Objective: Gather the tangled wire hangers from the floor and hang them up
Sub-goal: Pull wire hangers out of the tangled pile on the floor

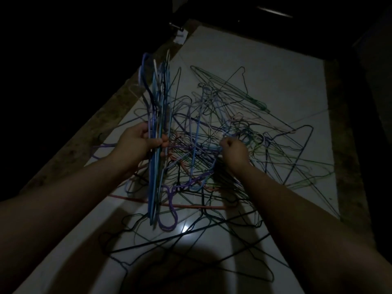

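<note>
Curled tight round a gathered bundle of hangers (158, 102) with the fingers (158, 142) of the left hand (137, 141), held upright above the floor (254, 66). Pinching at the tangled pile (265, 134) with the right hand (233, 149). Early going, by the look: most left knotted on the floor, nothing hung, no rail in view. Dim light, and interlocked hooks likely to snag.
</note>
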Demonstrator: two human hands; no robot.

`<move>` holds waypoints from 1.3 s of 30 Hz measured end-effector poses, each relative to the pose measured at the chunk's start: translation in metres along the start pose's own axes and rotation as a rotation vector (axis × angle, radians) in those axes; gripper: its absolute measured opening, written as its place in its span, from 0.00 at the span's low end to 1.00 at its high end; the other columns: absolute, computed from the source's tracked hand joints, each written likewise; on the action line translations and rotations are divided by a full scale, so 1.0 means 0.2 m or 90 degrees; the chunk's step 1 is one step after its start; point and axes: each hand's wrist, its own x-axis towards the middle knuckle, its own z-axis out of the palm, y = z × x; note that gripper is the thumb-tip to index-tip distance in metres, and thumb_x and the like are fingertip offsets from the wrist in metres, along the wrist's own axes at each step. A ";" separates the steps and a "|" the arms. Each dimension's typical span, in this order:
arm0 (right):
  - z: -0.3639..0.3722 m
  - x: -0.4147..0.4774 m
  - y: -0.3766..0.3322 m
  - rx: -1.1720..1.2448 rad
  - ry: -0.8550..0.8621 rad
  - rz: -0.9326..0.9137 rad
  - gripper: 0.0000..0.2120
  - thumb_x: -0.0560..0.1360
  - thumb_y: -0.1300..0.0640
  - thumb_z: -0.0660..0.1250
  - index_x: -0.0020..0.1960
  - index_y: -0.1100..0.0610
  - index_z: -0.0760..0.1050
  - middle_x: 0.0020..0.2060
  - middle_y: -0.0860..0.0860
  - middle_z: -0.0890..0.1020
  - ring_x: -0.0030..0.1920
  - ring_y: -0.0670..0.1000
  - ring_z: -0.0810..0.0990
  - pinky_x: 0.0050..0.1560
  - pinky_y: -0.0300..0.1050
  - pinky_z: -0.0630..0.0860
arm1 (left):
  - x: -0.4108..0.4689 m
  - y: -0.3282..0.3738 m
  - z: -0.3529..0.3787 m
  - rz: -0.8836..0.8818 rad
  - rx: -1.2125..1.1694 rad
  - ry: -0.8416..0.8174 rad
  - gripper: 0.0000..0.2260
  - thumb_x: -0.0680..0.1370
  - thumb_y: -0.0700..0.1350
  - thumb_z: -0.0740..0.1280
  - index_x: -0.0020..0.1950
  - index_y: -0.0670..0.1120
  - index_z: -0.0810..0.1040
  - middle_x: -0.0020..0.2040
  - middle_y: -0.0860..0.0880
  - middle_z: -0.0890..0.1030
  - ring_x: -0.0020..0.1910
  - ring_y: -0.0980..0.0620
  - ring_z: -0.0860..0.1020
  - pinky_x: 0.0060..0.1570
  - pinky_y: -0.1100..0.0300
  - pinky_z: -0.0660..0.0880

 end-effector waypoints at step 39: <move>0.24 0.04 0.10 -0.458 -0.047 -0.066 0.04 0.77 0.59 0.65 0.48 0.60 0.77 0.50 0.59 0.77 0.42 0.58 0.77 0.38 0.46 0.71 | 0.01 -0.06 -0.10 -0.023 0.011 0.001 0.11 0.78 0.29 0.59 0.53 0.43 0.74 0.41 0.49 0.79 0.31 0.63 0.80 0.29 0.71 0.74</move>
